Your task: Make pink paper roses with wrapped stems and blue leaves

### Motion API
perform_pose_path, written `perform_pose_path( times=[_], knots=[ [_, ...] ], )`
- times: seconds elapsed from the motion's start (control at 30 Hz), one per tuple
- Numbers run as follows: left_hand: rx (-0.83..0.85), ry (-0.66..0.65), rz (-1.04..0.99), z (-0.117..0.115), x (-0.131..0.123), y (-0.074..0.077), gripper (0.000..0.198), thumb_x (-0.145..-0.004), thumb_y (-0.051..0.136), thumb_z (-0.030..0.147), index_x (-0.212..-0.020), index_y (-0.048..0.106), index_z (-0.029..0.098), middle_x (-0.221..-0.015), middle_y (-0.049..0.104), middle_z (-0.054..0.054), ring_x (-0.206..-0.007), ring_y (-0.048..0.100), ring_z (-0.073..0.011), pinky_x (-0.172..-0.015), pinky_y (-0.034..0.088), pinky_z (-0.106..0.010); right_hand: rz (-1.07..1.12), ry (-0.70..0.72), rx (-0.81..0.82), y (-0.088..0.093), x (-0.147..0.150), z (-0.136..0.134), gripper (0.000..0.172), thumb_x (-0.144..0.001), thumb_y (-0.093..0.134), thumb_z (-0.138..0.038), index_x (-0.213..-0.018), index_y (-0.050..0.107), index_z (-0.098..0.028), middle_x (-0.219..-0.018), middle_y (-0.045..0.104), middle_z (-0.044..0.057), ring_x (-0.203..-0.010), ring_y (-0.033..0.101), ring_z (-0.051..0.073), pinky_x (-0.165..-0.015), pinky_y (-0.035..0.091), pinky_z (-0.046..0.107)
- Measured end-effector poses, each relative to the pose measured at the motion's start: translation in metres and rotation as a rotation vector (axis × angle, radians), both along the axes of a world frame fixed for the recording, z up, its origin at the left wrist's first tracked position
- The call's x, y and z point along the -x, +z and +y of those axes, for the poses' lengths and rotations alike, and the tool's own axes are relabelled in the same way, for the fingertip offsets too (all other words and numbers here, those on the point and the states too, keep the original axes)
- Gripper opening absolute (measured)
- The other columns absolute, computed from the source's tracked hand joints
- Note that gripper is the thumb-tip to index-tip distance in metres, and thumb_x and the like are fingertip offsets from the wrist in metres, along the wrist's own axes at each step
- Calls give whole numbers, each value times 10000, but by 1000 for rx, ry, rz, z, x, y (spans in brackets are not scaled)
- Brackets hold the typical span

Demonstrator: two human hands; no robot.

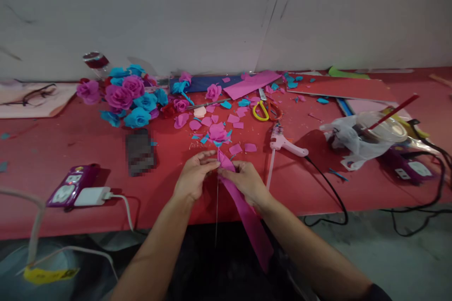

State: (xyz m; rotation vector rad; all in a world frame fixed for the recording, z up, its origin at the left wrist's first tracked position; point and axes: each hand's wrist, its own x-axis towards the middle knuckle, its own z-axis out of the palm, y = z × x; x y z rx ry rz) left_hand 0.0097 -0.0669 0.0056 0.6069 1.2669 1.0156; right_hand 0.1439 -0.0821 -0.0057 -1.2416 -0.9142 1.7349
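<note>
A pink paper flower (217, 132) with blue bits below its petals stands at the top of a thin wire stem (217, 207). Just under the bloom, my left hand (195, 175) pinches the stem. My right hand (246, 182) is closed on a long pink paper strip (252, 225), whose upper end meets the stem between my fingers. The strip's free end hangs down past the table edge toward my lap. Cut pink petals (235, 149) and blue scraps lie around the flower.
Beyond my right hand lie a pink glue gun (282, 142) and yellow-and-orange scissors (263, 110). To the left are a phone (140, 153), a purple power strip (73, 186) and bunched paper flowers (132, 96). A plastic bag with a cup (367, 134) sits at right.
</note>
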Motion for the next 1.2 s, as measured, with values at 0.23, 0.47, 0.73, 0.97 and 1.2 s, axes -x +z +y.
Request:
perform_pose_path(
  times=[0.23, 0.47, 0.73, 0.97, 1.2],
  knots=[
    [-155, -25, 199, 0, -8, -6, 183, -624, 688, 215, -793, 646, 159, -737, 651, -11, -692, 569, -112, -674, 414, -229, 92, -165, 19, -6, 12, -2, 295, -603, 718, -410, -670, 601, -147, -556, 544, -23, -506, 450, 96, -495, 344, 230],
    [-135, -96, 302, -3, -3, -3, 138, -645, 649, 309, -641, 662, 171, -614, 607, 2, -592, 503, -115, -584, 371, -221, 78, -147, -31, -10, 18, -6, 227, -654, 677, -354, -698, 610, -141, -594, 550, -25, -542, 464, 99, -536, 367, 225],
    [-308, -261, 626, 11, 8, -19, 150, -704, 591, 298, -710, 705, 201, -668, 652, -28, -607, 536, -150, -583, 371, -237, -499, 213, -317, 1, -46, -33, 253, -819, 528, -366, -688, 632, -177, -577, 581, -9, -532, 512, 124, -514, 362, 224],
    [-300, -240, 863, 12, 3, -22, 132, -707, 557, 226, -672, 682, 204, -704, 688, -65, -664, 591, -194, -625, 366, -277, -1608, -52, -742, 3, -159, 33, 478, -668, 534, -145, -1141, 571, -79, -1155, 594, 191, -1076, 511, 326, -905, 390, 432],
    [-296, -245, 1048, 13, -5, -13, 77, -699, 561, 196, -638, 607, 208, -664, 646, -53, -640, 570, -190, -598, 333, -284, -1671, 182, -741, -12, -168, 65, 502, -662, 501, -154, -1160, 513, -91, -1007, 643, 158, -948, 582, 289, -863, 428, 407]
  ],
)
